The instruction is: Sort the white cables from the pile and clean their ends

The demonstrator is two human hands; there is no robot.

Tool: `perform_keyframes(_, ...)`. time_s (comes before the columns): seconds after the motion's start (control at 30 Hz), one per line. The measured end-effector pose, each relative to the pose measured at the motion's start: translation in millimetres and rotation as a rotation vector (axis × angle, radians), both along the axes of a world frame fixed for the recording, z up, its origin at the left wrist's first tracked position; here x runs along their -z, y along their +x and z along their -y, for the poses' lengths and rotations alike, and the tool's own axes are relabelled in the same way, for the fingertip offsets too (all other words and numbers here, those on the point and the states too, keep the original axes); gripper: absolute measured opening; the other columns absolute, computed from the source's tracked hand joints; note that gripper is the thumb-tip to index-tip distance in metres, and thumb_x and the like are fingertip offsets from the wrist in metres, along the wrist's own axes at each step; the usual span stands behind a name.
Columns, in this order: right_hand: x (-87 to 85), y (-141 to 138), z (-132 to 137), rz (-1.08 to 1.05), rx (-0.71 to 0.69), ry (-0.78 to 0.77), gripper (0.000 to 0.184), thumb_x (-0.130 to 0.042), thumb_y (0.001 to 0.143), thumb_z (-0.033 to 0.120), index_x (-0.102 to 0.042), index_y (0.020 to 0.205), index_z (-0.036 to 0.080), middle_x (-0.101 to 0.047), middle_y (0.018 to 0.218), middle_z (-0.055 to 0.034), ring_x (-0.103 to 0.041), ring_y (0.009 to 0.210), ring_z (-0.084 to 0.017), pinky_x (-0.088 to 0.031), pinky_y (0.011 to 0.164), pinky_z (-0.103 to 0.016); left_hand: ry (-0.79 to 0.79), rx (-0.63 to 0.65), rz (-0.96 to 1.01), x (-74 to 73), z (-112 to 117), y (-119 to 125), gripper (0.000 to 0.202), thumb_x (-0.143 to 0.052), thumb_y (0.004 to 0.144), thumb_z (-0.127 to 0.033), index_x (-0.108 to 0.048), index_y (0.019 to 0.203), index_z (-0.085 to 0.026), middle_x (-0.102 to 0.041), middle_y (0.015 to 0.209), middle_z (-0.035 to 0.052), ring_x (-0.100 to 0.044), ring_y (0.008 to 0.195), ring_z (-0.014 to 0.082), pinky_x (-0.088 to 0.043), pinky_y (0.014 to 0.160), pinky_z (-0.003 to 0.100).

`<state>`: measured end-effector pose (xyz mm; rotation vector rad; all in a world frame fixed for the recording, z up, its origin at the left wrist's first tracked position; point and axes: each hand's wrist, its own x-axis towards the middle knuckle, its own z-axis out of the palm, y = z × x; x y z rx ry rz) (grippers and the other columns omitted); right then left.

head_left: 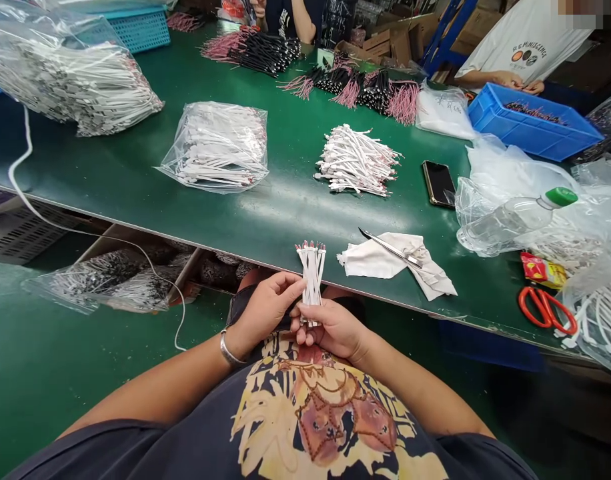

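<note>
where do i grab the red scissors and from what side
Take the red scissors by their two loop handles, coming from the near table edge with the right hand: the loops lie flat facing that edge, and the blade end seems tucked under the red-and-yellow packet.

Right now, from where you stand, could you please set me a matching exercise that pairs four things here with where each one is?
Things:
1. white cable bundle
2. smartphone
3. red-handled scissors
4. blue plastic crate

Places:
A. holding dark wires
B. between the left hand and right hand
C. beside a red-and-yellow packet
D. lying flat on the green bench

Pairs: 1B, 2D, 3C, 4A.
</note>
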<state>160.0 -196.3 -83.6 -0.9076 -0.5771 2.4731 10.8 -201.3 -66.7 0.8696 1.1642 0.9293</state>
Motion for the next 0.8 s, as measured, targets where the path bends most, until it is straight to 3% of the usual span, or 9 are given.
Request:
perform_keyframes(0.47,3.1,1,2,-0.032,0.009,-0.027,0.028,-0.073,0.07,0.03,-0.065,0.087,0.009,-0.067,0.07,-0.0046,-0.064,0.054,-0.009,-0.049,0.047,-0.013,0.05,-0.091,-0.004,9.2,9,6,0.025,-0.056,0.083,-0.041,-0.045,0.08,-0.019,-0.047,0.05,-0.0087,-0.044,0.035,0.004,-0.034,0.035,0.013)
perform_keyframes(0.67,3.7,-1,2,-0.013,0.019,-0.032,0.025,-0.075,0.068,0.028,-0.064,0.08,0.009,-0.066,0.068,-0.0039,-0.062,0.05,-0.009,-0.047,0.044,-0.013,-0.078,-0.031,0.08,10.4,4,10,0.028,-0.058,0.081,-0.045,-0.05,0.086,-0.018,-0.056,0.058,-0.005,-0.045,0.033,0.0046,-0.035,0.031,0.015)
perform_keyframes(0.8,4.8,0,2,0.018,0.03,-0.025,0.025,-0.075,0.068,0.028,-0.064,0.078,0.008,-0.065,0.068,-0.0044,-0.062,0.05,-0.008,-0.046,0.044,-0.013,-0.075,-0.008,0.042,7.1,-1,12,0.03,-0.059,0.08,-0.045,-0.055,0.08,-0.016,-0.053,0.051,-0.0046,-0.044,0.031,0.0047,-0.032,0.03,0.013)
